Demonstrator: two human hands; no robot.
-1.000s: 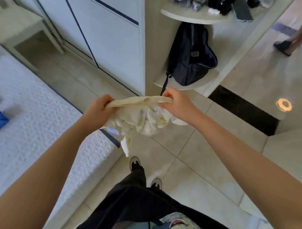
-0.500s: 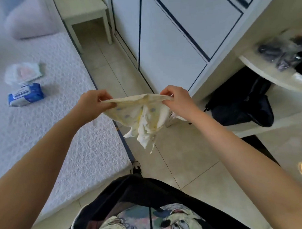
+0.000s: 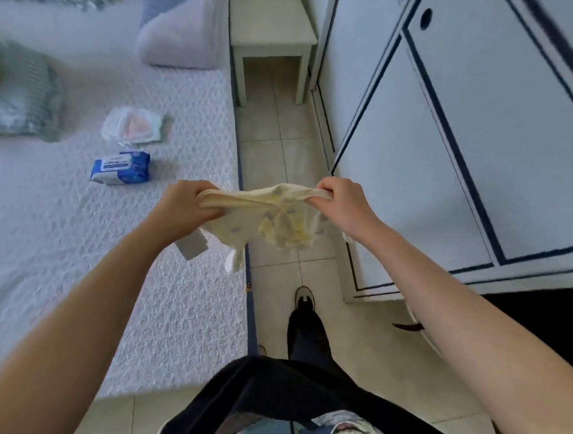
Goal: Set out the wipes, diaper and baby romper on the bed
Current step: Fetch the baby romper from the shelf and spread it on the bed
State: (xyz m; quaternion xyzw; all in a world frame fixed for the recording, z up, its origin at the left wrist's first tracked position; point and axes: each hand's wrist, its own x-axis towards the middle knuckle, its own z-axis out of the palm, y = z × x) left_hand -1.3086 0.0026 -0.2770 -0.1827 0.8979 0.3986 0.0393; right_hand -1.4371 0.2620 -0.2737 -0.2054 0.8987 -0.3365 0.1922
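No lettering here can be made out: the blue wipes pack (image 3: 120, 167) on the bed (image 3: 82, 258) carries a white label with dark lines of print, but they are too blurred to read.

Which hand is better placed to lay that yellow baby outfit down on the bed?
Left. The left hand grips the romper right above the bed; the right hand holds its other end out over the floor tiles, probably just following.
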